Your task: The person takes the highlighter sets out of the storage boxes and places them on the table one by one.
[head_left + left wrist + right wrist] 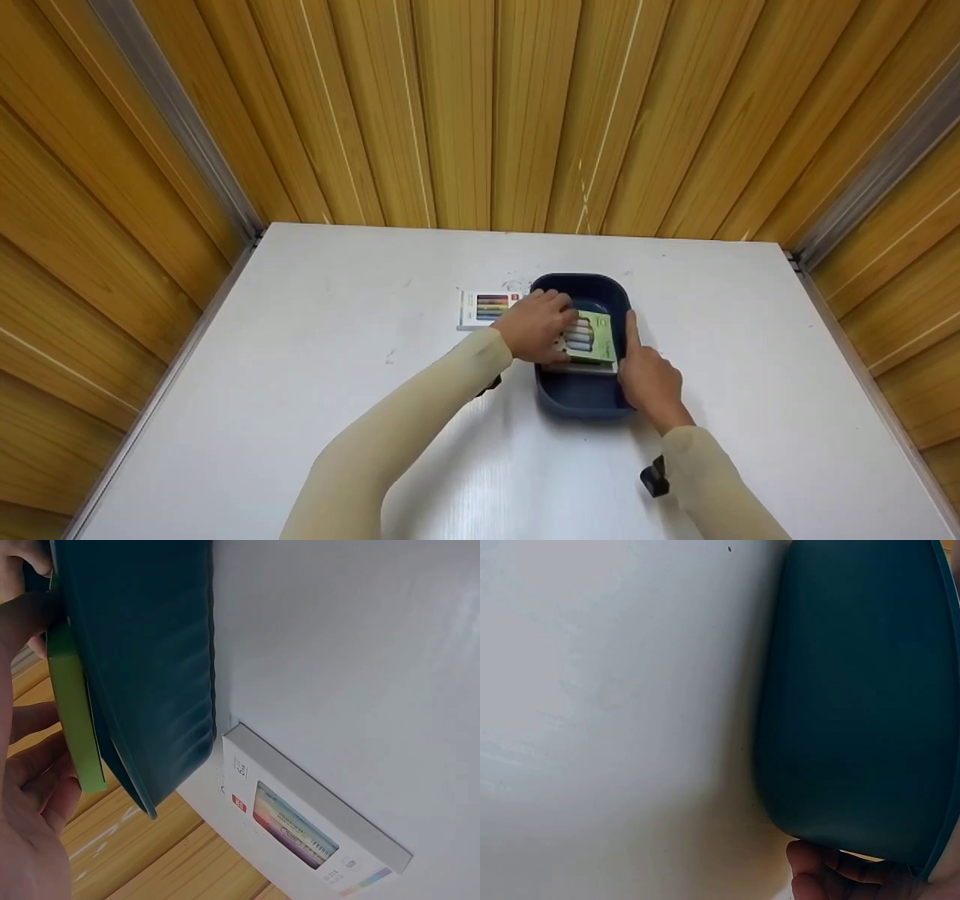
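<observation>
My left hand (535,328) reaches over the left rim of a dark blue plastic bin (587,411). It grips a flat green box (602,341) whose front shows several pale tubes, tilted inside the bin. In the left wrist view the green box (75,712) stands at the bin's rim between thumb and fingers. A pale edge beneath the green box is mostly hidden. My right hand (651,379) holds the bin's right side, fingers against the outer wall; the right wrist view shows those fingers (806,859) curled at the wall of the bin (855,705).
Left of the bin, partly behind my left hand, a white box (469,319) with a window of coloured sticks lies on the white table (337,300). Wood-patterned walls (450,112) with metal corner posts stand around the table's back and sides.
</observation>
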Motion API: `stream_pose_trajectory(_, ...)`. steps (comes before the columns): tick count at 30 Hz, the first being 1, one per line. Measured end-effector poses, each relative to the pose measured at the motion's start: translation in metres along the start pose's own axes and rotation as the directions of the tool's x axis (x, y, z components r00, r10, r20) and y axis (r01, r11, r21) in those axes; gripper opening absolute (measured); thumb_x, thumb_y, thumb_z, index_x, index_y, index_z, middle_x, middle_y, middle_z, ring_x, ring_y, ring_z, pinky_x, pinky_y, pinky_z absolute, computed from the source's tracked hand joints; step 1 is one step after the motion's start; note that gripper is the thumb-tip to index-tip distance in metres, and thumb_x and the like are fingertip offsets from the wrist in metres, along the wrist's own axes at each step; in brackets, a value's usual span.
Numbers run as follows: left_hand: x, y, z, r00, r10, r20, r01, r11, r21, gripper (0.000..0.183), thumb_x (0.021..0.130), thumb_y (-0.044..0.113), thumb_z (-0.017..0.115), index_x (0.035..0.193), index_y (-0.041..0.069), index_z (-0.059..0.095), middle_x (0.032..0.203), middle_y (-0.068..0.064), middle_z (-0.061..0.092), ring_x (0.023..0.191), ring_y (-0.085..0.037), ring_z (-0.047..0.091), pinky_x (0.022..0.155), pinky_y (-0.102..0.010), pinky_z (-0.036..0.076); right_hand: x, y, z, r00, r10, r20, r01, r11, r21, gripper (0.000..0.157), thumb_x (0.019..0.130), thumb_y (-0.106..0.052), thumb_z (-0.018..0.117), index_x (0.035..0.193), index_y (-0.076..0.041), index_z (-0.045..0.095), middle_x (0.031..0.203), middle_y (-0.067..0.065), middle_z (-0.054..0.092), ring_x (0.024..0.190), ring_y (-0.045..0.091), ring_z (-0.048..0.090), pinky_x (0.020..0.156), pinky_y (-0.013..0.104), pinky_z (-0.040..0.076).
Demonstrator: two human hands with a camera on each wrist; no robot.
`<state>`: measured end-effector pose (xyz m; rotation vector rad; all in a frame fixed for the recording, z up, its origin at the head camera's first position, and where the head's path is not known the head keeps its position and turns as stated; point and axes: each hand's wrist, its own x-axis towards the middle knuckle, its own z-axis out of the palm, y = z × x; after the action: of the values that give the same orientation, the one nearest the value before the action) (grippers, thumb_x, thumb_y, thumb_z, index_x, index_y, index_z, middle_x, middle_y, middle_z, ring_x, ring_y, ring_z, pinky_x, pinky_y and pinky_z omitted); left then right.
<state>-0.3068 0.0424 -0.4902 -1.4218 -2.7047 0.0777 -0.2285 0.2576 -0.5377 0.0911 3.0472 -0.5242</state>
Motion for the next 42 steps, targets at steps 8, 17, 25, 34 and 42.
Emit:
stream_pose_trajectory(8,-0.001,-0.003,-0.001,1.0,-0.001,-0.011,0.0,1.0,-0.026,0.063,0.086,0.056,0.074,0.133,0.016,0.062,0.132,-0.003,0.058,0.115,-0.019,0.054,0.1,-0.033,0.043,0.0,-0.001,-0.001,1.0,0.002,0.001,-0.002,1.0,0.008,0.077,0.098,-0.008,0.044,0.163,-0.006,0.001,0.092,0.028,0.065,0.065,0.031,0.057,0.059,0.051,0.048)
stream_pose_trajectory(17,-0.006,-0.007,-0.003,1.0,-0.006,-0.014,0.005,0.999,-0.042,0.064,0.087,0.056,0.074,0.134,0.016,0.062,0.129,-0.002,0.058,0.116,-0.018,0.053,0.102,-0.033,0.042,0.001,0.0,0.001,1.0,0.003,-0.006,-0.003,1.0,0.017,0.077,0.099,-0.009,0.045,0.163,-0.006,0.001,0.093,0.029,0.065,0.065,0.031,0.057,0.059,0.05,0.047)
stream_pose_trajectory(25,-0.01,-0.014,-0.009,0.999,-0.014,-0.044,0.013,0.999,-0.03,0.065,0.087,0.056,0.073,0.135,0.013,0.06,0.132,-0.005,0.057,0.118,-0.02,0.054,0.104,-0.034,0.042,0.001,0.0,0.002,1.0,-0.005,-0.02,0.005,1.0,-0.01,0.075,0.1,-0.009,0.046,0.162,-0.004,0.004,0.091,0.029,0.066,0.063,0.031,0.059,0.056,0.051,0.048)
stream_pose_trajectory(34,-0.015,-0.019,-0.01,0.998,-0.016,-0.061,0.012,0.997,-0.071,0.065,0.085,0.053,0.077,0.133,0.012,0.061,0.13,-0.007,0.058,0.115,-0.023,0.055,0.101,-0.036,0.044,0.001,0.0,0.001,1.0,-0.001,-0.018,0.001,1.0,0.005,0.075,0.1,-0.009,0.045,0.162,-0.004,0.003,0.097,0.031,0.065,0.068,0.033,0.06,0.06,0.053,0.049)
stream_pose_trajectory(42,-0.02,-0.022,-0.011,0.998,-0.03,-0.052,0.026,0.998,-0.063,0.066,0.087,0.054,0.074,0.136,0.014,0.058,0.134,-0.006,0.056,0.119,-0.022,0.054,0.103,-0.035,0.044,0.001,0.0,0.002,1.0,0.012,-0.007,-0.012,1.0,0.01,0.074,0.101,-0.009,0.044,0.162,-0.005,0.003,0.102,0.032,0.065,0.073,0.036,0.062,0.065,0.056,0.05)
